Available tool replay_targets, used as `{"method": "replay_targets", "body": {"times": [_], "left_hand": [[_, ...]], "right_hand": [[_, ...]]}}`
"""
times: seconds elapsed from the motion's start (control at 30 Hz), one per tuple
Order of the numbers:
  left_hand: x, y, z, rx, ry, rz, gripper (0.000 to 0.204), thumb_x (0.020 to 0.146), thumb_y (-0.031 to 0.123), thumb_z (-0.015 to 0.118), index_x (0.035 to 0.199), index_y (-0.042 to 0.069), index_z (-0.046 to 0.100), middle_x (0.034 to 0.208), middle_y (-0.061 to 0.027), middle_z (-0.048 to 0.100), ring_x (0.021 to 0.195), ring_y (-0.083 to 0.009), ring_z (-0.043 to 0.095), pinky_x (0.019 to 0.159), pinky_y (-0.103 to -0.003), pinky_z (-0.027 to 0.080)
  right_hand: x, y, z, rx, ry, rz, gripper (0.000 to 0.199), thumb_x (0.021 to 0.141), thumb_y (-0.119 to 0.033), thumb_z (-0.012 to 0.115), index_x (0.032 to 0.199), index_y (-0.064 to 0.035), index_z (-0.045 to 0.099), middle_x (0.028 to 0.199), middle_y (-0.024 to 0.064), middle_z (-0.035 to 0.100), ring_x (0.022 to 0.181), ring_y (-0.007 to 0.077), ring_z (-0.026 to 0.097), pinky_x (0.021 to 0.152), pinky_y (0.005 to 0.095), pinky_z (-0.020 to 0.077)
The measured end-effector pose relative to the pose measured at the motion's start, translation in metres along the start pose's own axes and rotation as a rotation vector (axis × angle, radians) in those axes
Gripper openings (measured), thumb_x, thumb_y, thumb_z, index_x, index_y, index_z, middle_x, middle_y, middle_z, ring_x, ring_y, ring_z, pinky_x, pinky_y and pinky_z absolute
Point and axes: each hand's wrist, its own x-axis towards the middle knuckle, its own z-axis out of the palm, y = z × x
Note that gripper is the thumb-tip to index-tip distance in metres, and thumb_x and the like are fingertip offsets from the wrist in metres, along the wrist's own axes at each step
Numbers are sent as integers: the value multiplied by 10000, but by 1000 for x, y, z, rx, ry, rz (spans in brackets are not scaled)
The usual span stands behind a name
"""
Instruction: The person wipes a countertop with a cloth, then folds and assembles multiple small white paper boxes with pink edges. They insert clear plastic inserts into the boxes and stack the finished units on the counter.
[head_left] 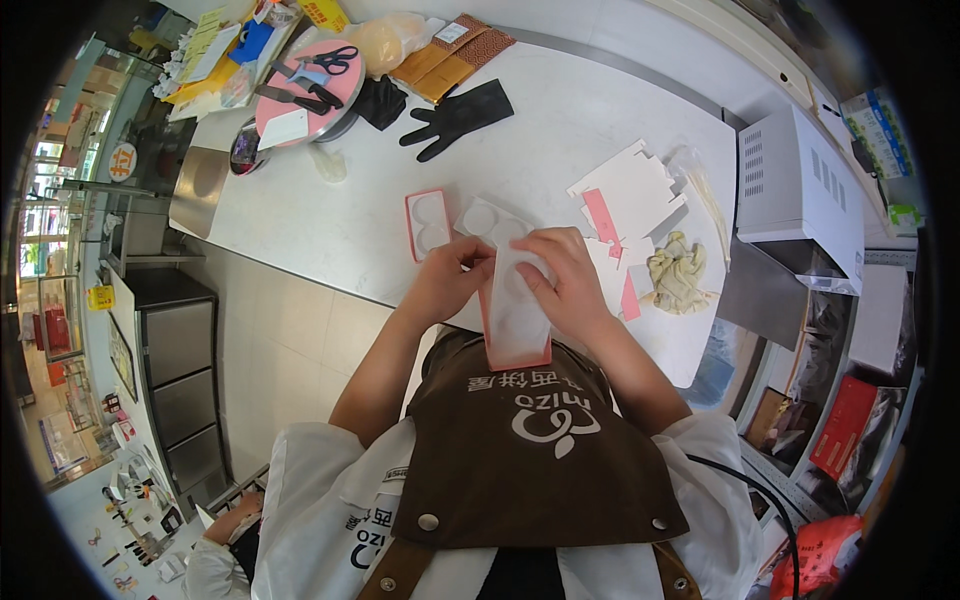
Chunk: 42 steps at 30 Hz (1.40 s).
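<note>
A long pink box [547, 358] with a whitish, partly see-through face stands tilted against my apron, at the table's near edge. My left hand [448, 282] pinches at its upper left edge; the fingertips are close together there. From the other side my right hand [570, 280] grips the upper part, thumb on the face and fingers curled over the top. Just beyond the hands lies a white tray insert [515, 213] with round recesses, partly hidden by my fingers. To its left is a small pink box [408, 222] holding a white insert with two round recesses.
White cut card [630, 188], pink strips [602, 218] and a crumpled yellowish cloth [677, 272] lie at right. Farther off are a black glove [458, 118], a brown envelope [440, 70] and a pink turntable [290, 112] bearing scissors and spatulas. A person's arm [233, 520] shows lower left.
</note>
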Motion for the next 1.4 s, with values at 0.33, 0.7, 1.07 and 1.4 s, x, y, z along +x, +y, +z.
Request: {"method": "replay_targets", "body": {"times": [0.33, 0.7, 1.07, 1.4], "left_hand": [[10, -5, 7, -285, -143, -113, 171, 1022, 116, 617, 1133, 15, 698, 1033, -30, 728, 922, -99, 649, 816, -284, 540], [-2, 3, 18, -470, -54, -229, 252, 1042, 213, 595, 1128, 5, 707, 985, -29, 704, 853, -100, 625, 790, -264, 524], [-22, 25, 22, -200, 68, 0, 197, 991, 149, 675, 1095, -17, 674, 960, -52, 695, 858, -98, 629, 761, -263, 524], [-27, 23, 36, -106, 77, 178, 162, 972, 68, 684, 1126, 19, 695, 1023, -63, 714, 892, -120, 668, 754, -283, 561]], "right_hand": [[-12, 3, -1, -71, 2, -21, 246, 858, -41, 713, 1099, -67, 667, 1104, 91, 673, 1087, 326, 580, 910, 416, 494], [-14, 17, -16, -31, -237, 45, 221, 917, -73, 687, 1138, -80, 702, 1159, 102, 709, 945, 290, 707, 764, 361, 572], [-18, 8, -8, 558, -171, 498, 288, 975, -96, 678, 1257, -56, 640, 1219, 62, 680, 1130, 185, 645, 984, 309, 487], [-42, 19, 16, 524, 33, 431, 298, 964, -222, 713, 1159, -7, 648, 1114, 126, 705, 1111, 215, 663, 981, 351, 501]]}}
